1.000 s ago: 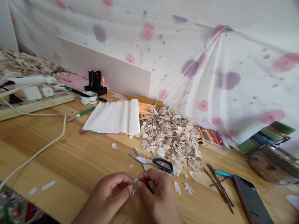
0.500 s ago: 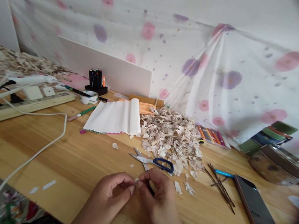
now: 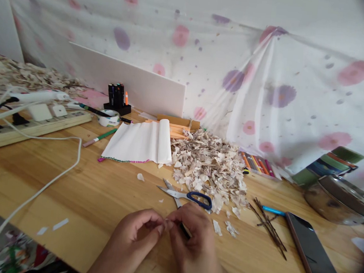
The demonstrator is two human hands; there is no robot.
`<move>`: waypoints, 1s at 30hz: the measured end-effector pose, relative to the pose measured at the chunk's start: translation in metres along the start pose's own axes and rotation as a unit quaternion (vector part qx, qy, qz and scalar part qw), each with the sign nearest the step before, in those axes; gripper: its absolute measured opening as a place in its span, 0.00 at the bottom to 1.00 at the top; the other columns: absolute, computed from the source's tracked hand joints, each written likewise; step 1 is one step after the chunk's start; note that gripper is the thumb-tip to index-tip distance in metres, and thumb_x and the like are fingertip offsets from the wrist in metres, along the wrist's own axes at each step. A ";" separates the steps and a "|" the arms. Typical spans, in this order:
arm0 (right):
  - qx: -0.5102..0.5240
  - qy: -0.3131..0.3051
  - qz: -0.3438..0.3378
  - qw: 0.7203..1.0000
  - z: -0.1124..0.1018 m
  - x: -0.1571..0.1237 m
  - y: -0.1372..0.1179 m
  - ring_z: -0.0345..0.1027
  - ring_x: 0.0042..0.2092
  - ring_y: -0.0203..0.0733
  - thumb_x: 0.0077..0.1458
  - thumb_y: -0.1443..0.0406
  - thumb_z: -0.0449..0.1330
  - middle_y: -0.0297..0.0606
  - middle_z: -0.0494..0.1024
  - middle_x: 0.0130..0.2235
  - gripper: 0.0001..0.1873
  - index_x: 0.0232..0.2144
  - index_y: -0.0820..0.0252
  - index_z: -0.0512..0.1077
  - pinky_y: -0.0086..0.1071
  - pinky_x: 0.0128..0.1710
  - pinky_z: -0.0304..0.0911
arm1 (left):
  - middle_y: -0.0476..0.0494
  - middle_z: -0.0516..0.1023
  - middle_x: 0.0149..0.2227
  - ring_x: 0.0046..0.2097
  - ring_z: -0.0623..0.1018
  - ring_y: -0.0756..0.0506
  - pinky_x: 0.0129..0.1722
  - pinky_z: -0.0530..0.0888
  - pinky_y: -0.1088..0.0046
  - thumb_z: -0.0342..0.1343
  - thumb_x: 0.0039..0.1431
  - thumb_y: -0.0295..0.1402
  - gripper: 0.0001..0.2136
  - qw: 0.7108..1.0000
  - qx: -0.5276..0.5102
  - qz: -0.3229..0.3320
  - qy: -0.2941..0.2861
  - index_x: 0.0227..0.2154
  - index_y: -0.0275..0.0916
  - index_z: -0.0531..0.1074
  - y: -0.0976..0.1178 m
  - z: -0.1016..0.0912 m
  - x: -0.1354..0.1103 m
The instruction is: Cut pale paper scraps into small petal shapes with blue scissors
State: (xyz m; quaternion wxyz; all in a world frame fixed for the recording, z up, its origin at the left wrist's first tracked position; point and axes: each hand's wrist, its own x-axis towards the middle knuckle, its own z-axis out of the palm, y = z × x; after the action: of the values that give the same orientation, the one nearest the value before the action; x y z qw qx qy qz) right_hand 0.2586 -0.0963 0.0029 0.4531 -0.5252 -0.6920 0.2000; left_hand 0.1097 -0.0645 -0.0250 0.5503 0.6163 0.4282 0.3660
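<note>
One pale scrap (image 3: 166, 221), its long axis hidden, is pinched between left hand (image 3: 139, 232) and right hand (image 3: 197, 240) fingertips.

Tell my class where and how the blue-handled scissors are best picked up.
Probably by the visible blue loop, coming from the right: the scissors lie with blades spread and pointing leftward, that loop toward the right. The other handle cannot be made out behind the right hand.

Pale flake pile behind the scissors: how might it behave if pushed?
The flake pile would probably spread rather than slide whole, since its pieces lie loosely heaped. They look thin, so likely light; ragged edges suggest they may tear easily.
</note>
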 end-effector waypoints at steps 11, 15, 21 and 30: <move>0.035 0.030 0.039 0.998 -0.001 0.000 0.000 0.65 0.32 0.41 0.55 0.68 0.54 0.36 0.72 0.26 0.10 0.24 0.59 0.71 0.32 0.33 0.57 | 0.45 0.79 0.31 0.38 0.77 0.41 0.39 0.71 0.71 0.54 0.53 0.35 0.07 1.000 -0.017 -0.005 0.015 0.29 0.40 0.75 -0.002 -0.001 -0.002; 0.043 0.019 0.047 0.998 0.004 -0.001 -0.001 0.66 0.32 0.41 0.54 0.69 0.55 0.37 0.73 0.27 0.09 0.25 0.60 0.73 0.32 0.33 0.58 | 0.46 0.78 0.29 0.36 0.76 0.43 0.36 0.71 0.73 0.54 0.54 0.34 0.06 1.000 -0.015 0.005 0.000 0.27 0.40 0.75 0.000 -0.001 -0.002; 0.051 0.026 0.068 0.996 0.003 0.001 0.001 0.66 0.32 0.41 0.54 0.67 0.55 0.36 0.72 0.26 0.09 0.24 0.60 0.72 0.32 0.33 0.58 | 0.46 0.77 0.29 0.35 0.76 0.43 0.35 0.70 0.73 0.53 0.54 0.35 0.08 1.000 -0.003 0.000 -0.005 0.26 0.40 0.74 -0.003 0.000 -0.001; 0.180 0.045 0.199 0.962 0.001 0.005 0.005 0.64 0.30 0.40 0.49 0.59 0.59 0.36 0.72 0.26 0.10 0.25 0.62 0.71 0.30 0.31 0.58 | 0.46 0.77 0.31 0.37 0.76 0.43 0.37 0.70 0.72 0.54 0.53 0.36 0.07 0.999 -0.015 -0.023 0.032 0.29 0.40 0.75 -0.003 -0.001 -0.002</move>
State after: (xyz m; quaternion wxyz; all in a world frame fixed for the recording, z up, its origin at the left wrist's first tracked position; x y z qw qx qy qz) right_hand 0.2600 -0.0895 0.0008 0.5218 -0.5711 -0.5047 0.3832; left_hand 0.1075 -0.0660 -0.0274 0.5535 0.5860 0.4542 0.3794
